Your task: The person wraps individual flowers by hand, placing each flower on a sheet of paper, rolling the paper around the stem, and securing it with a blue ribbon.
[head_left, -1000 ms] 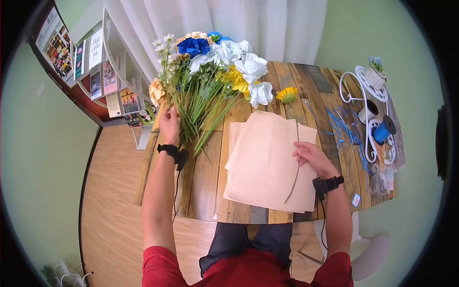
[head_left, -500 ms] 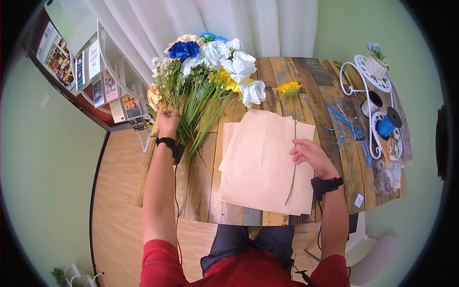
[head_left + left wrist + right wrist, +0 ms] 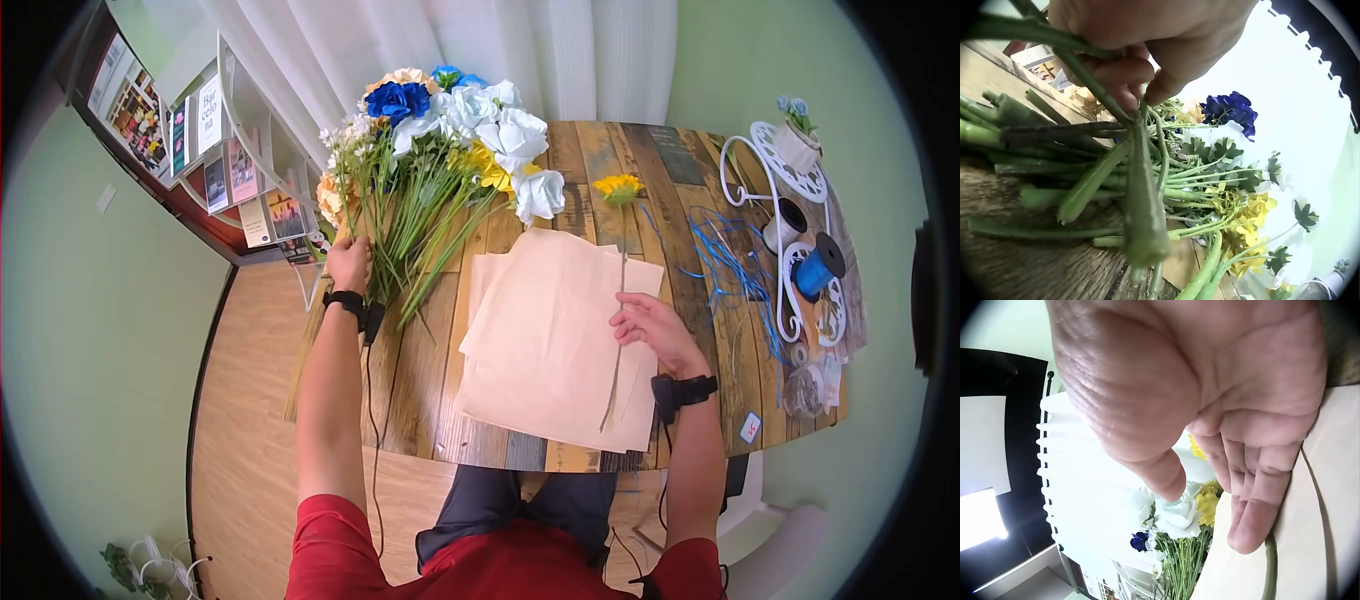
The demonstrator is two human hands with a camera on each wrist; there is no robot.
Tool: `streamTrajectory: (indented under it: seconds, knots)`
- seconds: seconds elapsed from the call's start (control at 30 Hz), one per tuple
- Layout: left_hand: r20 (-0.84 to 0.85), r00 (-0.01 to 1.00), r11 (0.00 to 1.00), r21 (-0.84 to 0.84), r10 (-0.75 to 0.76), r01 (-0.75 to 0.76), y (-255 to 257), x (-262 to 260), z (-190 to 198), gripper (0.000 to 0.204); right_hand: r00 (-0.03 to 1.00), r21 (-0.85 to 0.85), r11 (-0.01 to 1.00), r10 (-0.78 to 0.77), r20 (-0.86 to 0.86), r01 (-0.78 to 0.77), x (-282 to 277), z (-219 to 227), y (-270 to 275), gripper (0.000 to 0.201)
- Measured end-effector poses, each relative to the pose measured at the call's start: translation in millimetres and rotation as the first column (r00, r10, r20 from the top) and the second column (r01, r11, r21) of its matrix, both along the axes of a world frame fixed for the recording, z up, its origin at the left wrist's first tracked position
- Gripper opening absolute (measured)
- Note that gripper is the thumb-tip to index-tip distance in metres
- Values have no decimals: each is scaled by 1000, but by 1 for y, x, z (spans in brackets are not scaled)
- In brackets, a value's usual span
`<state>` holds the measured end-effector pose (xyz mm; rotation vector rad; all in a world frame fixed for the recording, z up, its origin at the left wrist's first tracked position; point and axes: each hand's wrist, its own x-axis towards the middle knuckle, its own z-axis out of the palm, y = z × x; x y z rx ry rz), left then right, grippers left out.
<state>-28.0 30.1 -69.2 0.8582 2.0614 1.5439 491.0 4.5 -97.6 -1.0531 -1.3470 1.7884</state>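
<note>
The left hand (image 3: 348,264) is at the left side of the big bunch of flowers (image 3: 415,235), low down by the green stems. Its thumb and a finger are bent together and pinch a green stem (image 3: 1142,194). The bunch lies on the wood table (image 3: 410,400), with the blooms at the far end and the cut ends nearer the person.

The right hand (image 3: 650,325) is open, with its fingers a little bent. It is over the pale brown paper (image 3: 540,330), right by the long thin stalk (image 3: 612,375) of one yellow flower (image 3: 618,188). That flower's head is past the far edge of the paper, and most of its stalk lies over the paper.

The bunch has a dark blue flower (image 3: 398,102), big pale blue-white flowers (image 3: 520,138), yellow blooms (image 3: 490,170), a peach flower (image 3: 330,198) and tiny white flowers (image 3: 350,140). The stems are long and green and spread out. The lone stalk is thin, dull green and a bit bendy.

In the left wrist view, the hand hides part of the stems, and some are cut off at the side. In the right wrist view, fingers cover part of the stalk, so I can't tell if they touch it.
</note>
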Motion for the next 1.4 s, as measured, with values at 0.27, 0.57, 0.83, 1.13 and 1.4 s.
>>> streamTrajectory:
  seconds: [0.27,0.57,0.83,1.13,1.4]
  knots:
    - [-312,948,979,160,-69,124,17,-7,-24,16,1000,-9,1000,-7,-14,7,0,2,0,41]
    - [-51,986,987,-13,-159,158,16,0,-7,24,1000,-31,999,-24,-10,24,-1,3,1,41]
    - [-368,924,993,17,-106,121,16,-8,-18,30,999,-32,999,-32,-29,32,-1,3,0,39]
    - [-97,994,878,479,58,-5,18,19,15,29,999,-23,999,-42,-1,42,-2,3,0,37]
    - [-35,806,674,528,-591,517,-46,148,98,19,997,21,998,-56,53,55,-2,-3,1,27]
